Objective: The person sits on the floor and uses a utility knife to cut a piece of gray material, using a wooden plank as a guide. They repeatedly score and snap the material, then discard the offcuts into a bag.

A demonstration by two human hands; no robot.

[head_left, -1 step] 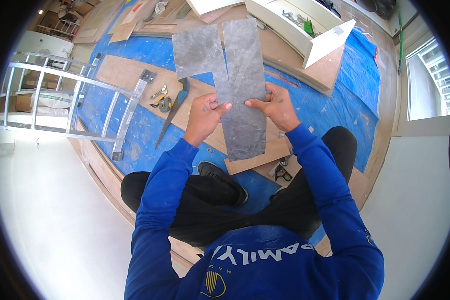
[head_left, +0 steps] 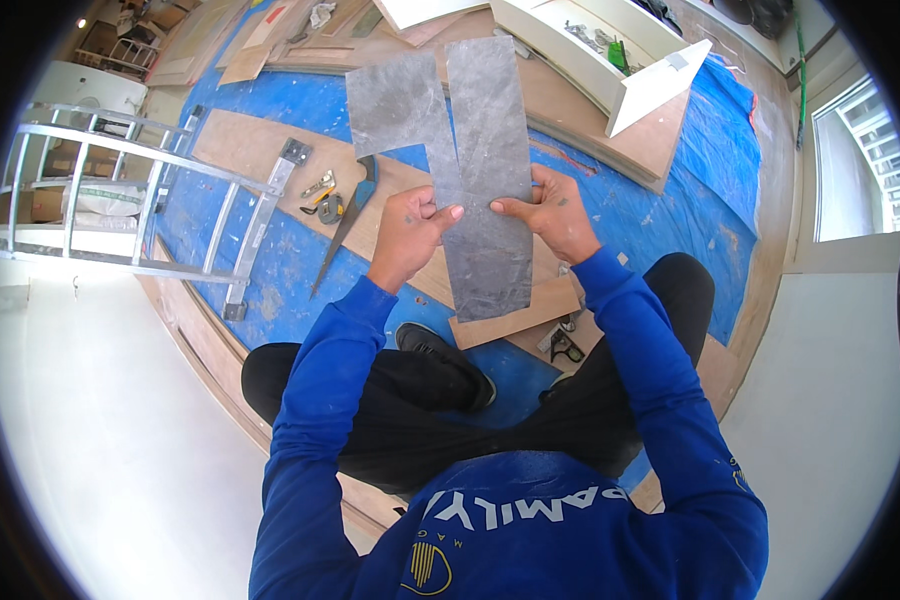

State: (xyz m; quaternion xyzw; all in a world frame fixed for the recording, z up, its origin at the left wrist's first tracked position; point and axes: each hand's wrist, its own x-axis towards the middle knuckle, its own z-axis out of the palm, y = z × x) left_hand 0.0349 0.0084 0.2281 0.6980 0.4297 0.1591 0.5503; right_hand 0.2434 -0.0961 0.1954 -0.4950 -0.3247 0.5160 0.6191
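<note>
My left hand [head_left: 407, 235] pinches an L-shaped piece of grey, stone-patterned sheet [head_left: 395, 105] by its narrow leg, thumb on top. A long straight strip of the same grey sheet [head_left: 490, 110] is in my right hand [head_left: 562, 220], whose thumb presses on its face near the middle. The two pieces meet and seem to overlap between my thumbs, with a thin wedge-shaped gap showing higher up. Both are held up over my feet, above the floor. My fingers behind the pieces are mostly hidden.
On a wooden board [head_left: 240, 140] to the left lie a handsaw [head_left: 336, 245], a tape measure [head_left: 330, 208] and small metal tools. Beyond them stands an aluminium ladder [head_left: 155, 155]. Blue sheeting [head_left: 725, 150] covers the floor. A white open box [head_left: 540, 30] rests on stacked boards at the far right.
</note>
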